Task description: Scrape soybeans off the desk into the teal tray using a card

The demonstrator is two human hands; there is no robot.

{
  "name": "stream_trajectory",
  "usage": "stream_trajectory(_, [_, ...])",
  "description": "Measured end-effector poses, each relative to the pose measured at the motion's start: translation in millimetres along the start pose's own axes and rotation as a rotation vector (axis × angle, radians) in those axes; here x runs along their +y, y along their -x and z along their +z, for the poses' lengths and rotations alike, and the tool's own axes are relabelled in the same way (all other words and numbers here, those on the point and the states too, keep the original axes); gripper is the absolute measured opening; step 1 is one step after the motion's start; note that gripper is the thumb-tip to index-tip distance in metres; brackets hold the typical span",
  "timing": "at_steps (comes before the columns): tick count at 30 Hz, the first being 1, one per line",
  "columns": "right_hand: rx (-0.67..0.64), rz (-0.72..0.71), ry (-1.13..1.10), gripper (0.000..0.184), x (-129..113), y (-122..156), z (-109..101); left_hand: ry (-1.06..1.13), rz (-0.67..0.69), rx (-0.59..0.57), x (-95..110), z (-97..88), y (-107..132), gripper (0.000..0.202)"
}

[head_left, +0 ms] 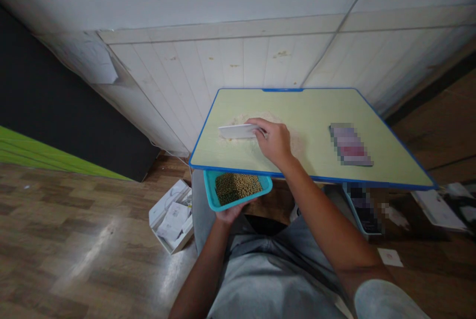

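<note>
My left hand (229,213) is closed on a turquoise plastic tray (210,195), its palm under the near side, just below the table's front edge. Two kinds of small grains lie in the tray: dark green beans (225,191) on the left and tan beans (248,185) on the right. Above the tabletop, my right hand (274,140) pinches a flat white card-like piece (238,132) by its right end. The piece is tilted on its long edge over a pale, powdery patch (267,118) on the table. Its lower edge appears to touch the surface.
The pale yellow-green table (316,111) has a blue rim and stands against a white panelled wall (223,64). A pixelated flat object (350,144) lies on its right part. On the floor, an open white box (171,217) with papers stands left; a white card (389,257) lies right.
</note>
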State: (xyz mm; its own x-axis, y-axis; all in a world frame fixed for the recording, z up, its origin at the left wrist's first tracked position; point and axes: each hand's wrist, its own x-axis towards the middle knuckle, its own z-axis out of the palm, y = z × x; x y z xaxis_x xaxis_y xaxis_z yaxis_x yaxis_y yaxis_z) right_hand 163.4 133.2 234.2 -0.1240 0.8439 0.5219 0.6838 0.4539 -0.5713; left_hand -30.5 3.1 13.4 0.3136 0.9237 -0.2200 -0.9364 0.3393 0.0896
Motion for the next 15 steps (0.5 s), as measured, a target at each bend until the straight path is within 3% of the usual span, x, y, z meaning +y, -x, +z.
stream_trajectory(15, [-0.044, -0.005, -0.091, 0.044, -9, 34, -19, 0.005, 0.014, -0.011, -2, 10.8, 1, 0.076])
